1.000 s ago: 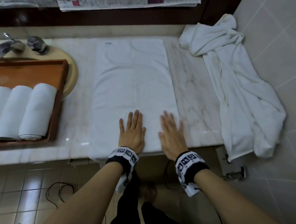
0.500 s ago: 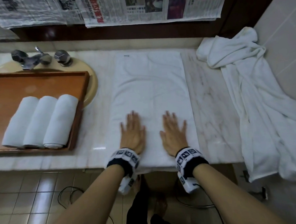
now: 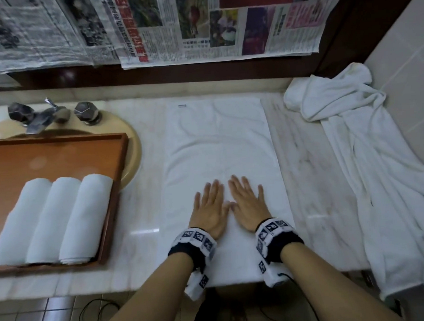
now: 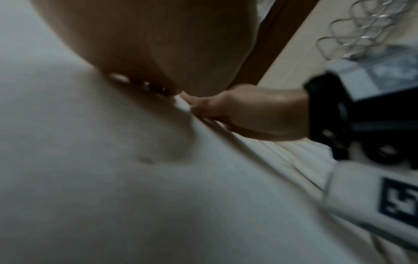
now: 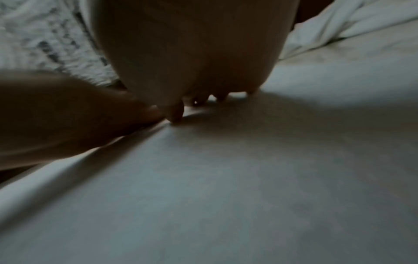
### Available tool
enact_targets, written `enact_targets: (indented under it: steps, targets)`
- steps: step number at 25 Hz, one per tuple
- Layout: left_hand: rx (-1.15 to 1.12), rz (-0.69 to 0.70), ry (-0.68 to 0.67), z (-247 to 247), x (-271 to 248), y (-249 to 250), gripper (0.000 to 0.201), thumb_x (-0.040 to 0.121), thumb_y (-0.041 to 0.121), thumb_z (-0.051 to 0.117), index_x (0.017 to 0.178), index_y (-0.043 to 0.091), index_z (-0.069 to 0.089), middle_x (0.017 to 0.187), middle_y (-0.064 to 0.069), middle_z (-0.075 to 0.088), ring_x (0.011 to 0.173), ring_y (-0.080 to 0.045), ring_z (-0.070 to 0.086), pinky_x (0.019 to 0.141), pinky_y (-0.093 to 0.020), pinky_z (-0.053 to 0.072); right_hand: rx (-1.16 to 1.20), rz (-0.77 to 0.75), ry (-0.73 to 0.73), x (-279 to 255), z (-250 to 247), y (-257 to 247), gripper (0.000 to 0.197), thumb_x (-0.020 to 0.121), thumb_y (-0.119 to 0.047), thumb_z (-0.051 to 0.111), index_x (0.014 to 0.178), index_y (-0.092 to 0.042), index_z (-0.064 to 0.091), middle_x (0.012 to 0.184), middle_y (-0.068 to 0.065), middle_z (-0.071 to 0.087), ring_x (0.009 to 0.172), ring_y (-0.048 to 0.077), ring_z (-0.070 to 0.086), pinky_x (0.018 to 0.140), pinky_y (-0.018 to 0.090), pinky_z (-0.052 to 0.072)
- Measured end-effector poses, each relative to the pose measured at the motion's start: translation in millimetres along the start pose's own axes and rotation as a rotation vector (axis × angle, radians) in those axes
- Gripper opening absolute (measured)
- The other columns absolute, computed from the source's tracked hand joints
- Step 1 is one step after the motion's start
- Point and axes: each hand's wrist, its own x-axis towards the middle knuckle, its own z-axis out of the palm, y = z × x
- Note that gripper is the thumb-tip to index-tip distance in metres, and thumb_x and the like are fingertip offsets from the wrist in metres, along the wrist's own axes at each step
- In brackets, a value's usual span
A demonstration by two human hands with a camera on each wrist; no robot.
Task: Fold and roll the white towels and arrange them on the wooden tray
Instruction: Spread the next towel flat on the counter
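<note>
- Flat under both palms: folded white towel, spread lengthwise on the marble counter, near end hanging slightly over the front edge.
- Left hand pressed palm-down on the towel's near half, fingers straight and slightly spread, grasping nothing.
- Right hand likewise flat just beside it, fingers extended toward the back wall, nothing held; thumbs almost touching at the towel's midline.
- Seen from the left wrist view, right hand resting along a low ridge in the cloth.
- Both forearms reaching in from the front edge, angled inward, wrists banded with marker cuffs.
- Toward the counter's left end: wooden tray over the sink, holding three rolled towels side by side, touching, against its right wall.
- At the right end: loose white towel crumpled, draped over the front edge.
- Along the back: newspaper sheets hanging above the counter, faucet behind the tray.
</note>
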Motion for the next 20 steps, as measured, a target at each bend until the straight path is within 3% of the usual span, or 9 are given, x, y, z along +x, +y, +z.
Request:
enact_targets:
  steps: [1, 4, 5, 9, 11, 13, 15, 18, 20]
  targets:
    - [0.021, -0.061, 0.039, -6, 4, -20, 0.060, 0.102, 0.045, 0.007, 0.155, 0.020, -0.008, 0.160, 0.004, -0.020, 0.147, -0.014, -0.019, 0.119, -0.038, -0.013, 0.009, 0.058, 0.003, 4, -2, 14, 0.061, 0.104, -0.034, 0.022, 0.154, -0.020, -0.011, 0.159, -0.006, -0.022, 0.147, 0.016, -0.018, 0.117, 0.054, -0.008]
    - [-0.045, -0.472, 0.133, -39, 16, -61, 0.062, 0.103, 0.044, 0.009, 0.154, 0.014, -0.009, 0.160, -0.002, -0.020, 0.147, -0.018, -0.019, 0.119, -0.043, -0.012, 0.093, 0.540, 0.019, 16, -20, 38, 0.064, 0.103, -0.043, 0.016, 0.152, -0.017, -0.016, 0.158, -0.004, -0.027, 0.146, 0.017, -0.022, 0.113, 0.059, -0.011]
    - [-0.085, -0.465, 0.129, -46, 21, -54, 0.063, 0.103, 0.044, 0.011, 0.154, 0.012, -0.008, 0.160, -0.004, -0.019, 0.147, -0.019, -0.018, 0.119, -0.044, -0.012, 0.126, 0.574, 0.016, 21, -26, 28, 0.065, 0.103, -0.042, 0.017, 0.152, -0.016, -0.015, 0.158, -0.004, -0.026, 0.146, 0.018, -0.022, 0.112, 0.060, -0.012]
    - [-0.114, 0.042, -0.026, -31, 40, -7, 0.058, 0.104, 0.042, 0.009, 0.154, 0.019, -0.007, 0.159, 0.005, -0.018, 0.147, -0.013, -0.017, 0.118, -0.034, -0.014, 0.042, 0.029, -0.023, 43, -22, -14, 0.059, 0.105, -0.031, 0.021, 0.154, -0.018, -0.008, 0.160, -0.006, -0.020, 0.147, 0.015, -0.018, 0.117, 0.057, -0.006]
    - [-0.049, -0.048, 0.013, -38, 47, -34, 0.057, 0.104, 0.041, 0.009, 0.154, 0.020, -0.007, 0.160, 0.004, -0.017, 0.147, -0.012, -0.017, 0.119, -0.035, -0.013, 0.069, 0.121, -0.030, 47, -27, 12, 0.060, 0.105, -0.034, 0.020, 0.154, -0.019, -0.011, 0.159, -0.006, -0.022, 0.147, 0.014, -0.019, 0.117, 0.055, -0.007]
    - [-0.022, -0.363, 0.116, -55, 54, -66, 0.060, 0.103, 0.042, 0.009, 0.154, 0.016, -0.010, 0.160, -0.001, -0.019, 0.147, -0.016, -0.018, 0.120, -0.042, -0.011, 0.080, 0.429, -0.028, 51, -40, 39, 0.063, 0.104, -0.041, 0.017, 0.152, -0.018, -0.017, 0.157, -0.004, -0.028, 0.146, 0.014, -0.022, 0.115, 0.058, -0.011]
    - [-0.101, -0.485, 0.133, -70, 67, -61, 0.064, 0.103, 0.044, 0.009, 0.153, 0.010, -0.012, 0.160, -0.005, -0.020, 0.147, -0.019, -0.018, 0.119, -0.045, -0.012, 0.085, 0.501, -0.039, 64, -53, 33, 0.066, 0.103, -0.044, 0.016, 0.151, -0.016, -0.018, 0.157, -0.003, -0.029, 0.145, 0.016, -0.023, 0.112, 0.059, -0.014]
    - [-0.188, -0.068, 0.022, -59, 94, -10, 0.058, 0.104, 0.040, 0.010, 0.154, 0.016, -0.008, 0.159, 0.004, -0.017, 0.147, -0.015, -0.016, 0.117, -0.036, -0.014, 0.077, 0.078, -0.040, 93, -56, -3, 0.060, 0.105, -0.033, 0.020, 0.154, -0.018, -0.010, 0.159, -0.007, -0.022, 0.147, 0.016, -0.019, 0.116, 0.053, -0.011]
    - [-0.153, 0.002, -0.002, -61, 109, -17, 0.056, 0.105, 0.039, 0.010, 0.155, 0.019, -0.003, 0.160, 0.004, -0.014, 0.148, -0.013, -0.015, 0.117, -0.034, -0.013, 0.050, -0.010, -0.064, 106, -60, 11, 0.057, 0.106, -0.032, 0.019, 0.154, -0.019, -0.008, 0.159, -0.007, -0.021, 0.147, 0.014, -0.017, 0.117, 0.050, -0.010]
